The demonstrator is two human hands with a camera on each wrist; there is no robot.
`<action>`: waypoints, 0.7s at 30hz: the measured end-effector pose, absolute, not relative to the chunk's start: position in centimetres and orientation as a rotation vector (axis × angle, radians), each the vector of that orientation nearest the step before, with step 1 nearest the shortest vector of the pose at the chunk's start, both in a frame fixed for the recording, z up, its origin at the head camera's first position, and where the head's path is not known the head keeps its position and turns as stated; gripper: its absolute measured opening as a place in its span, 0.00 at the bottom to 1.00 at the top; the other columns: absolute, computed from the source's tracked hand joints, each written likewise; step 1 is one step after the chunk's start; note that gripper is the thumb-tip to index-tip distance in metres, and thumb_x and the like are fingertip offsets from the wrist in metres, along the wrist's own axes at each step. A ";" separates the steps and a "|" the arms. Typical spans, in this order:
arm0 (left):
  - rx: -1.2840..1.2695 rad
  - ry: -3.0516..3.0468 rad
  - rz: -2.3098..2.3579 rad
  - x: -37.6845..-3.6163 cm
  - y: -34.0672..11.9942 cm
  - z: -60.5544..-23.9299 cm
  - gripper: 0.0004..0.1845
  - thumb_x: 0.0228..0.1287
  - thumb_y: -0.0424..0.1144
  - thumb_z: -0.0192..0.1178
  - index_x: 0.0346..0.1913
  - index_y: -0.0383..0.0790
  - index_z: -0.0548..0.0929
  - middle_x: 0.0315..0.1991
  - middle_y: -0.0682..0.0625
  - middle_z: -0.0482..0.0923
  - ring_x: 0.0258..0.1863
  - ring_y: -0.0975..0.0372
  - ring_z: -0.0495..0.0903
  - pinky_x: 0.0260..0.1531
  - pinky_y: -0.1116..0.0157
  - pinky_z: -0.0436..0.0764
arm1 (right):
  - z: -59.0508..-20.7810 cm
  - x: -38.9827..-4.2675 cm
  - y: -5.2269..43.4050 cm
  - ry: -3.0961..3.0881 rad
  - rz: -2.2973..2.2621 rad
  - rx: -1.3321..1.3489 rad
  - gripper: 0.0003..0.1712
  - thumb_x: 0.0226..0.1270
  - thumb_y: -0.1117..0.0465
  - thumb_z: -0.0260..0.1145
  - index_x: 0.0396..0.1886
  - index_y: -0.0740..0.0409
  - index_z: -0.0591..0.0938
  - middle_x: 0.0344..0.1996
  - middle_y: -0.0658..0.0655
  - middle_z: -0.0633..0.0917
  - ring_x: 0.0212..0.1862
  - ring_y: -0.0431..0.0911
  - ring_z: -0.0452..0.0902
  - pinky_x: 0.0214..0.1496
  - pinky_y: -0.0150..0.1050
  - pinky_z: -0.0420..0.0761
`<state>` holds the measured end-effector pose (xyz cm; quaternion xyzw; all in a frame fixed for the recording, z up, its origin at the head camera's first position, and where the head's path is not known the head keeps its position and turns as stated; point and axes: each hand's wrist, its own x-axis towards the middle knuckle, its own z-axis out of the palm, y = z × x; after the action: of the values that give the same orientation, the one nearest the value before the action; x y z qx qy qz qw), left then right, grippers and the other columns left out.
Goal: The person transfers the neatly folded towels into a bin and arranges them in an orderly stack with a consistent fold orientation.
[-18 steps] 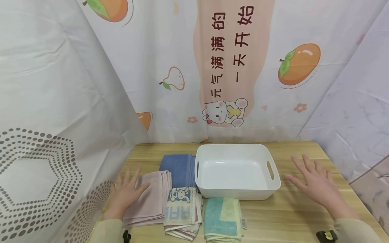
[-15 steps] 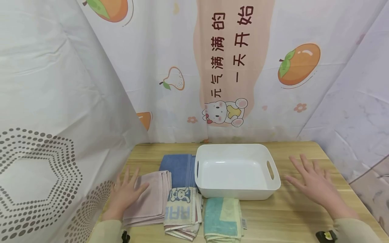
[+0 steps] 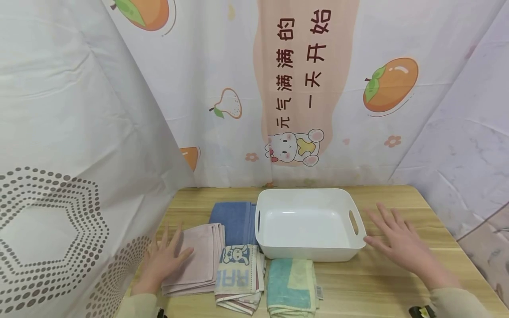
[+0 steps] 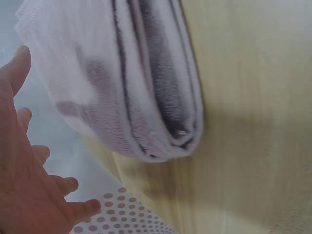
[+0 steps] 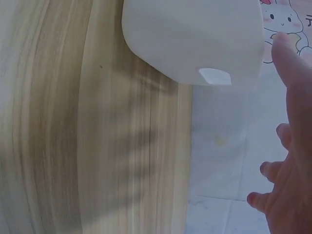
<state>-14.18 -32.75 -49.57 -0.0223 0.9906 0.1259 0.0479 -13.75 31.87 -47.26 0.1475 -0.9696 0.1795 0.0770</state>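
Left hand (image 3: 165, 257) flat, fingers spread, lying on the left edge of the folded pink towel (image 3: 199, 258). Right hand (image 3: 397, 245) splayed, holding nothing, thumb near the white basket (image 3: 310, 254). Towel's long axis runs near-to-far; basket lies to its right, centre bench (image 3: 397, 291).

The right hand (image 5: 287, 161) comes in at the right edge, fingers spread and straight, holding nothing. A white tub (image 5: 190, 39) sits at the top, one slot handle showing in its side wall, the thumb reaching up near it without clearly touching. Pale wooden worktop (image 5: 73, 126) fills the left, finger shadows lying across the grain. A cartoon bunny (image 5: 280, 17) peeks from the backdrop.
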 end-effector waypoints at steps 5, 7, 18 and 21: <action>-0.088 2.953 0.397 -14.0 -32.9 -49.9 0.51 0.71 0.73 0.44 0.83 0.52 0.37 0.79 0.27 0.33 0.68 0.17 0.43 0.62 0.22 0.45 | -47.8 -13.7 31.4 -2.828 0.545 0.543 0.46 0.71 0.46 0.68 0.83 0.41 0.56 0.83 0.61 0.49 0.73 0.79 0.51 0.70 0.78 0.46; -0.096 2.936 0.397 -13.9 -32.9 -50.1 0.51 0.71 0.74 0.44 0.84 0.48 0.41 0.79 0.26 0.35 0.68 0.17 0.46 0.62 0.22 0.50 | -47.9 -13.6 31.3 -2.820 0.565 0.569 0.45 0.71 0.47 0.68 0.82 0.42 0.59 0.82 0.60 0.50 0.72 0.80 0.53 0.67 0.79 0.53; -0.101 2.894 0.388 -13.3 -32.9 -51.3 0.53 0.68 0.76 0.44 0.83 0.43 0.47 0.79 0.26 0.41 0.69 0.19 0.51 0.63 0.24 0.56 | -48.8 -13.3 30.8 -2.785 0.619 0.657 0.39 0.71 0.51 0.69 0.79 0.42 0.66 0.83 0.51 0.52 0.70 0.72 0.63 0.59 0.72 0.68; -0.092 2.896 0.379 -13.2 -33.0 -51.6 0.54 0.67 0.77 0.44 0.83 0.44 0.47 0.79 0.26 0.41 0.67 0.18 0.52 0.62 0.24 0.56 | -49.0 -13.2 30.7 -2.779 0.626 0.669 0.38 0.71 0.52 0.69 0.78 0.43 0.68 0.82 0.49 0.53 0.70 0.71 0.64 0.58 0.70 0.70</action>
<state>-13.19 -32.96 -51.62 -0.0314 0.9851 0.1289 0.1096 -13.18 30.75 -49.02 0.2272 -0.9442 0.2127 0.1078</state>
